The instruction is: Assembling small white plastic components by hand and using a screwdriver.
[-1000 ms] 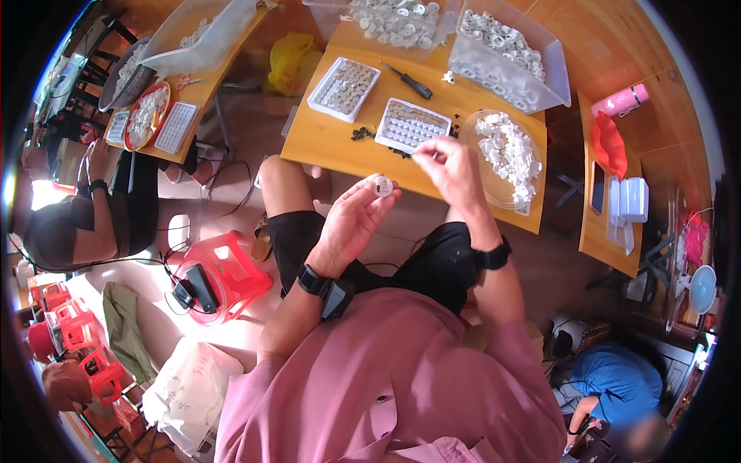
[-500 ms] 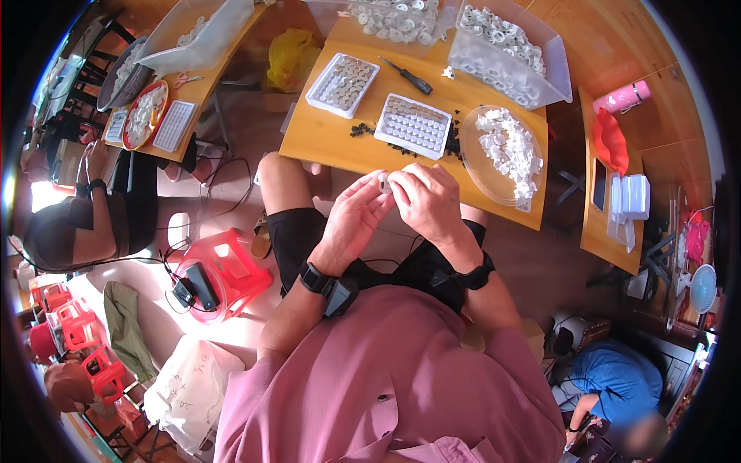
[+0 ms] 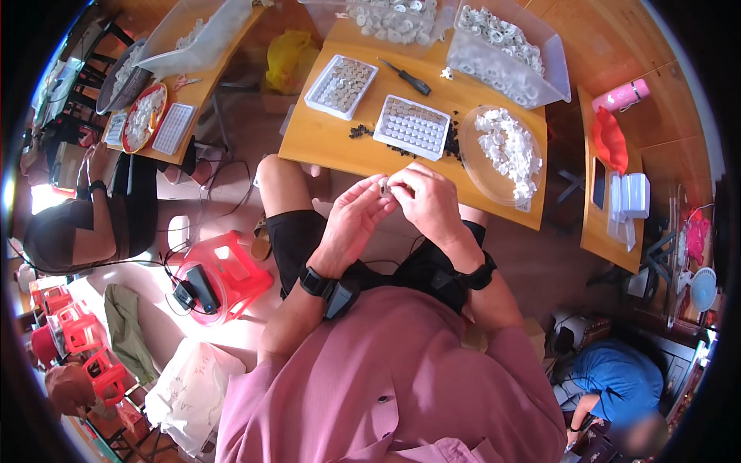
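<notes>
Just off the near edge of the wooden table (image 3: 324, 143), my two hands meet over my lap. Pinched in the fingers of my left hand (image 3: 354, 217) is a small white plastic part (image 3: 383, 187) with a dark spot on it. The fingertips of my right hand (image 3: 427, 202) are closed against the same part from the right side. Beyond the hands lies a white tray (image 3: 411, 147), some of its cells holding round grey pieces. Small black bits (image 3: 454, 143) are scattered around that tray. A round clear dish (image 3: 482, 179) to the right carries a heap of white plastic pieces.
A second tray (image 3: 342, 86) filled with round pieces and a black screwdriver (image 3: 407, 77) lie farther back. Clear bins (image 3: 557, 77) of white rings stand at the far edge. A red stool (image 3: 243, 270) is at left. Two other people (image 3: 85, 224) are nearby.
My fingers have shifted slightly around the small white part, whose dark spot now shows more. The rest of the scene looks the same.
</notes>
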Demonstrator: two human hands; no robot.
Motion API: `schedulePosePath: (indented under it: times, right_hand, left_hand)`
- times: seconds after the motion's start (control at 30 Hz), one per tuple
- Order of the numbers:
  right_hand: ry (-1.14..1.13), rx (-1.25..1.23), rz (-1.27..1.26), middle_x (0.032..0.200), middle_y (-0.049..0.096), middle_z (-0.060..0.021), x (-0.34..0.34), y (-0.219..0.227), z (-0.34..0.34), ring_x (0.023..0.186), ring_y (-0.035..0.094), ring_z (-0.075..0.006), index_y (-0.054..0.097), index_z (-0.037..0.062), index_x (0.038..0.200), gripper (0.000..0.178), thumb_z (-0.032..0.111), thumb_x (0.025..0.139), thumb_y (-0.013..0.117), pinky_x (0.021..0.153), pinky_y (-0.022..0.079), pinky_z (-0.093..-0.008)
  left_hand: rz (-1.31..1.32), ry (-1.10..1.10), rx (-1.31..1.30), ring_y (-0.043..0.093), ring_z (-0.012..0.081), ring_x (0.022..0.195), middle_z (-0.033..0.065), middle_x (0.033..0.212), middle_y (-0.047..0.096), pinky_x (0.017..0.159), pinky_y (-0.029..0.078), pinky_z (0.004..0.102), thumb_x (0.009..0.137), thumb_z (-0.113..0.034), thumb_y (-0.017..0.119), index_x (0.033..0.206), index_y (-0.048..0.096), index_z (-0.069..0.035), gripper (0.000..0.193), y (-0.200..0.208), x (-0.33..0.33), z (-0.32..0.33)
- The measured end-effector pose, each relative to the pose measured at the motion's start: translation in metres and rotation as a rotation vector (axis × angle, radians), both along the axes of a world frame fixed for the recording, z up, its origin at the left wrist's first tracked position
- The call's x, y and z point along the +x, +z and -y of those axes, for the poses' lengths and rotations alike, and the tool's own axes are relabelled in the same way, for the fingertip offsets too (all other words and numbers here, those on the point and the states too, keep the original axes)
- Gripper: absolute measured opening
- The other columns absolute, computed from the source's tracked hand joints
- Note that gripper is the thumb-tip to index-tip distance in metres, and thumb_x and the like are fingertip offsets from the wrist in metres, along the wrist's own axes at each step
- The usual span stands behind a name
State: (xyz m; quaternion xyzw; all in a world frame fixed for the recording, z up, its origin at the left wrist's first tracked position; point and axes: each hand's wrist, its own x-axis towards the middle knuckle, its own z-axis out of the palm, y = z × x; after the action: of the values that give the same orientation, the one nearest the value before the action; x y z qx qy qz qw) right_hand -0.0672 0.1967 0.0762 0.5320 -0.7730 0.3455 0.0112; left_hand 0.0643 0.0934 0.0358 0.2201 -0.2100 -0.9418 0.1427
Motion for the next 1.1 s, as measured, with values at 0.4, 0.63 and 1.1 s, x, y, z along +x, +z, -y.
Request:
schedulePosePath:
  times: [0.4, 0.63, 1.1]
  right_hand:
    - [-0.176, -0.103, 0.178, 0.093, 0.064, -0.0144, -0.054, -0.013, 0.002, 0.082, 0.065, -0.0339, 0.068, 0.0047, 0.106, 0.017, 0.007, 0.091, 0.062, 0.071, 0.052, -0.0414]
    - [-0.359, 0.164, -0.127, 0.097, 0.059, -0.0153, -0.093, -0.029, 0.009, 0.084, 0.065, -0.0332, 0.067, 0.0114, 0.121, 0.041, 0.000, 0.082, 0.061, 0.073, 0.054, -0.0429]
    - [-0.306, 0.008, 0.024, 0.092, 0.063, -0.0119, -0.096, -0.028, 0.009, 0.084, 0.065, -0.0332, 0.072, 0.0088, 0.100, 0.016, 0.008, 0.087, 0.064, 0.073, 0.053, -0.0427]
  left_hand:
    - [0.009, -0.047, -0.013, 0.067, 0.0222, 0.106, 0.0147, 0.120, 0.066, 0.094, 0.054, 0.0313, 0.102, -0.014, 0.053, 0.127, 0.057, 0.000, 0.029, 0.006, 0.006, 0.001]
    - [0.026, -0.034, 0.000, 0.067, 0.0230, 0.104, 0.0161, 0.119, 0.066, 0.092, 0.055, 0.0308, 0.102, -0.014, 0.052, 0.126, 0.057, 0.000, 0.028, 0.007, 0.006, 0.000]
    - [0.024, -0.044, 0.032, 0.068, 0.0228, 0.102, 0.0162, 0.117, 0.067, 0.091, 0.056, 0.0298, 0.102, -0.014, 0.053, 0.124, 0.058, 0.001, 0.027, 0.008, 0.003, 0.002]
